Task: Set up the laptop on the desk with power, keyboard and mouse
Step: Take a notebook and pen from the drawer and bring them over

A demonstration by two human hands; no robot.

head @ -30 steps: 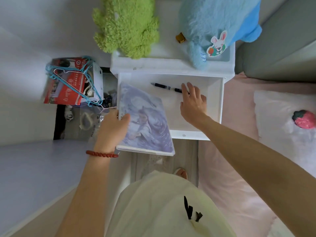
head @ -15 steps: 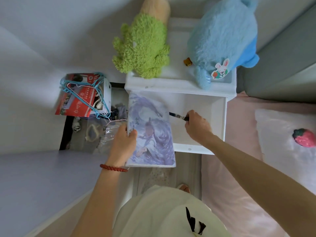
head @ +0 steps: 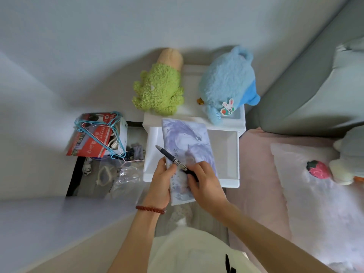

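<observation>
Lavender notebook (head: 187, 152): gripped by left hand (head: 161, 180) over open drawer (head: 226, 154).
Pen (head: 175, 160): pinched by right hand (head: 204, 184), pointing ten o'clock.
Advice: probably lay pen flat; laptop unseen.

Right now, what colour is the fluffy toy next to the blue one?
Green, with a peach top, seen from the head view.

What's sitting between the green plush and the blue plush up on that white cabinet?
In the head view, only bare white cabinet top separates the green plush from the blue plush; a small brown thing lies by the blue one.
</observation>
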